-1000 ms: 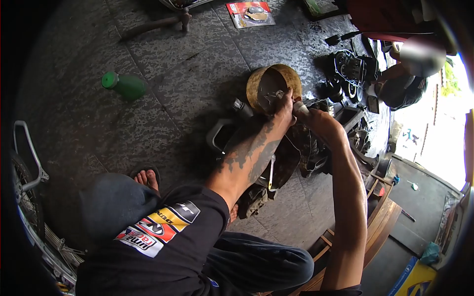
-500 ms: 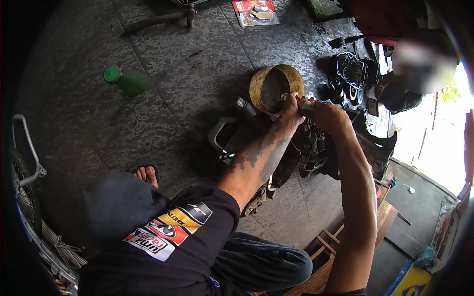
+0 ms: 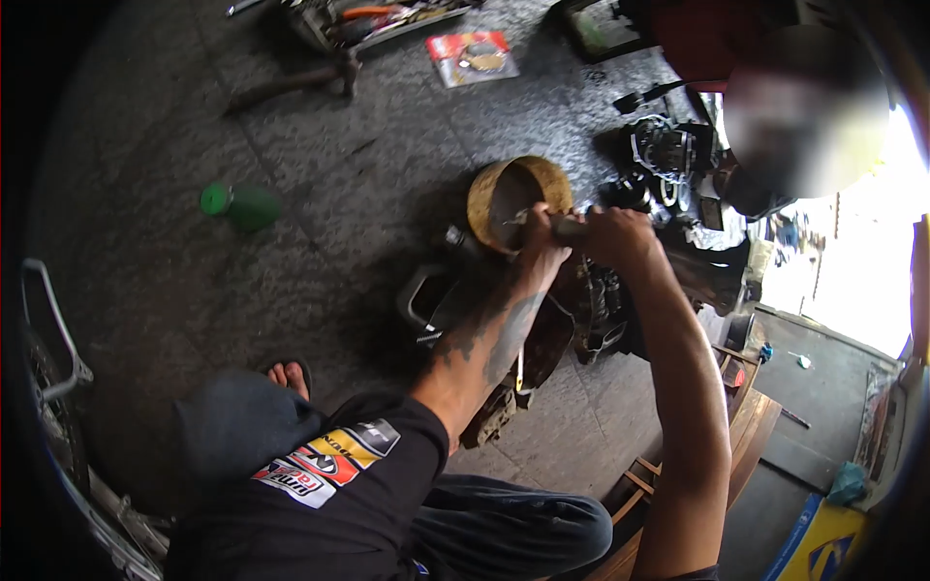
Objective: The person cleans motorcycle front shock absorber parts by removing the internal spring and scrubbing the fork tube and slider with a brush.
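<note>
My left hand (image 3: 545, 235) is closed round one end of a short, greyish, rounded part (image 3: 570, 229), whose kind I cannot make out. My right hand (image 3: 623, 235) grips the other end, so the part spans the gap between my fists. A small light tip pokes out beyond my left fingers. Just behind my left hand, a round yellowish-brown ring-shaped container (image 3: 552, 180) stands on the floor, its inside dark. Below my hands lie dark, greasy metal engine parts (image 3: 603, 310), partly hidden by my forearms.
A green bottle (image 3: 250, 207), a hammer (image 3: 300, 85), a red-and-white blister pack (image 3: 475, 60) and a tool tray (image 3: 402, 27) lie on the dark tiled floor. More engine parts (image 3: 664, 145) sit near another person at right. A wooden frame (image 3: 639, 484) is lower right.
The view has shifted, so floor objects sit lower and more of the tool tray shows. Both hands still hold the greyish part near the ring-shaped container.
</note>
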Demonstrator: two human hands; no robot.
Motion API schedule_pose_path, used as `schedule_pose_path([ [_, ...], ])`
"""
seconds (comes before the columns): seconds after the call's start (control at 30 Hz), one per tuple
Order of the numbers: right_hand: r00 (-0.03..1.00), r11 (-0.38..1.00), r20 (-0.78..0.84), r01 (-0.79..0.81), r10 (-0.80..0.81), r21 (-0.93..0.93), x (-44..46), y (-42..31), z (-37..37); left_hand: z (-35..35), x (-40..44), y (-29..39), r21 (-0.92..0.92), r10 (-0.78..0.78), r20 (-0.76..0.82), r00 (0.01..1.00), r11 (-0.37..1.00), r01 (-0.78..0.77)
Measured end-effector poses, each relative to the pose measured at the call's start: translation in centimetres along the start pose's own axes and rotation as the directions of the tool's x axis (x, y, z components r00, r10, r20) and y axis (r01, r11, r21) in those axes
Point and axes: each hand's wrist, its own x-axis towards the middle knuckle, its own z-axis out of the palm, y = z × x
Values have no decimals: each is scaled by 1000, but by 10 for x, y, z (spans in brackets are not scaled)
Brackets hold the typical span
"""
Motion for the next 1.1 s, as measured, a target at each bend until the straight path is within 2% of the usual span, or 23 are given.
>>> schedule_pose_path([
  [0.07,1000,995,-16,-9,11,102,-9,2,-12,8,-8,1,147,184,-136,973,975,-164],
  [0.1,993,996,-115,-26,35,82,-16,1,-18,8,-12,2,222,210,-177,961,960,-169],
  [0.13,955,982,-296,38,19,184,-36,0,-39,13,-21,2,293,243,-218,945,940,-174],
  [0.2,834,800,-515,165,199,577,-78,-1,-68,22,-27,2,356,283,-244,927,916,-186],
  [0.23,737,664,-598,278,316,694,-103,-3,-82,22,-26,1,281,281,-289,915,939,-199],
  [0.27,551,608,-648,289,526,739,-118,6,-59,28,-24,1,206,275,-329,903,954,-216],
  [0.3,374,671,-700,228,609,706,-141,23,-28,28,-23,0,207,279,-331,901,953,-219],
  [0.33,181,709,-723,144,667,690,-165,40,3,29,-21,0,209,254,-328,910,959,-193],
  [0.37,96,845,-847,-194,522,498,-187,44,7,29,-20,1,210,230,-325,917,963,-167],
  [0.4,-30,574,-576,143,817,807,-190,27,4,32,-21,4,210,236,-327,915,962,-173],
  [0.47,157,389,-426,221,891,894,-201,33,19,24,-19,4,262,167,-319,933,961,-82],
  [0.53,384,35,-269,518,883,854,-200,39,64,16,-15,-1,208,178,-354,918,972,-108],
  [0.57,471,63,-269,407,840,911,-194,29,56,14,-18,-4,191,176,-361,916,975,-112],
  [0.6,446,63,-209,321,870,945,-182,18,46,13,-18,-6,173,175,-364,915,978,-118],
  [0.67,572,-124,-93,328,815,936,-176,4,30,10,-26,-6,184,147,-352,924,979,-85],
  [0.73,486,-86,-132,400,864,912,-163,-5,30,11,-34,-4,365,26,-168,985,930,38],
  [0.77,399,-44,-170,474,901,879,-159,-8,33,17,-33,-12,322,112,-198,974,946,-43],
  [0.8,382,-42,-162,472,910,881,-159,-8,37,21,-50,-14,324,101,-106,989,944,-62],
  [0.87,488,-116,-186,525,853,843,-162,-6,43,-21,-30,-1,665,101,250,963,704,-247],
  [0.9,439,-106,-184,558,879,823,-160,-13,36,-38,-21,3,733,68,389,919,581,-353],
  [1.0,463,-102,-213,565,861,819,-160,-15,32,-29,-36,3,753,36,390,920,562,-341],
  [1.03,449,-96,-214,573,867,814,-159,-14,31,-26,-34,6,711,-1,411,912,626,-319],
  [1.1,470,-107,-185,527,863,843,-160,-13,29,-22,-29,9,507,-42,238,970,858,-87],
])
